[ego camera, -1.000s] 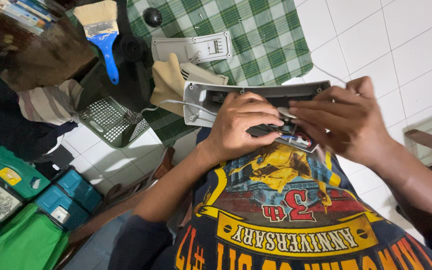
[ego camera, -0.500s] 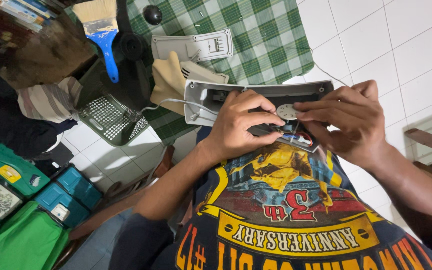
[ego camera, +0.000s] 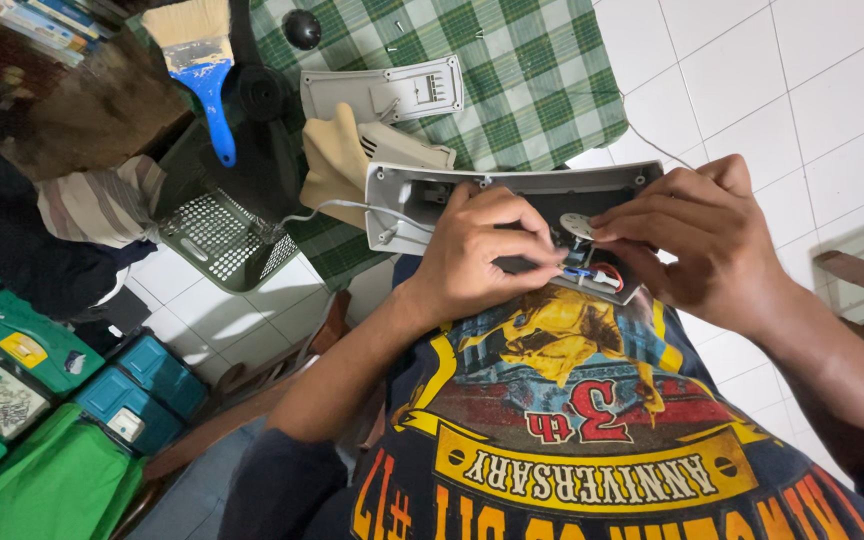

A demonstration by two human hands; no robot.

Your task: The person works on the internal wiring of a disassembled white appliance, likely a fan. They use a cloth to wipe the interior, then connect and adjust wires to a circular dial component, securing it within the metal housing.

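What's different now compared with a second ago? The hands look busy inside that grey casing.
The right hand drew back, baring a small round white part at its fingertips. The left hand still grips inside the open grey casing. The blue-handled brush and checked cloth stayed put.

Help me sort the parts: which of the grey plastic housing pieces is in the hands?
The long open grey housing on the lap, wires showing inside, held by the left hand and right hand. The smaller grey cover lies untouched on the checked cloth.

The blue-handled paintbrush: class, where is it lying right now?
In the head view, the blue-handled paintbrush lies upper left, beside the green checked cloth, above the grey slotted basket.
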